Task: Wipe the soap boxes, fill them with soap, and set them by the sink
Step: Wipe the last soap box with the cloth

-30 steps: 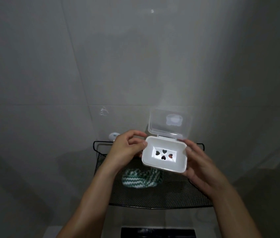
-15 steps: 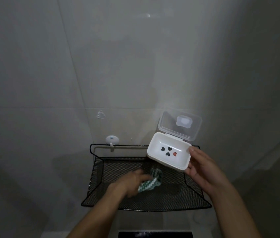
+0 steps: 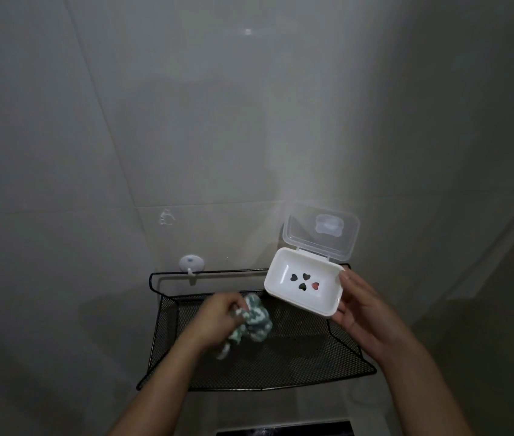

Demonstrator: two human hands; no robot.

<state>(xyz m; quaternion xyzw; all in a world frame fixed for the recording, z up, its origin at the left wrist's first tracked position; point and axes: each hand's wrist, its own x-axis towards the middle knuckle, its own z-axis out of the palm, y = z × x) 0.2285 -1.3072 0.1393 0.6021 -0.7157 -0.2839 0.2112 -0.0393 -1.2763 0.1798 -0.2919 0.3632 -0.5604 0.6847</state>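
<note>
The right hand [image 3: 361, 306] holds a white soap box [image 3: 304, 283] up in front of the tiled wall [image 3: 186, 136], above the right far corner of a black wire-mesh shelf [image 3: 296, 357]. The thumb lies on the box's right rim and the fingers curl under its near right edge, so the box is cradled from the right side and tilted a little toward the camera. Its clear hinged lid [image 3: 321, 231] stands open, swung up and back on the far side, with a pale raised clasp shape on its inner face. Inside the box, the white tray shows four heart-shaped drain holes [image 3: 304, 281] clustered in the middle; no soap lies in it

The left hand [image 3: 217, 319] is down over the shelf, to the left of and lower than the box, well apart from it. Its fingers are curled around a crumpled green-and-white patterned cloth [image 3: 254, 322], which bunches out to the right of the knuckles and hangs a short tail below the palm. Whether the cloth touches the mesh I cannot tell

The shelf hangs on the wall by a thin black rail along its far side. A small white wall hook [image 3: 191, 264] sits just above the left part of that rail, and higher on the wall is a faint clear adhesive mark [image 3: 167, 217]
</note>
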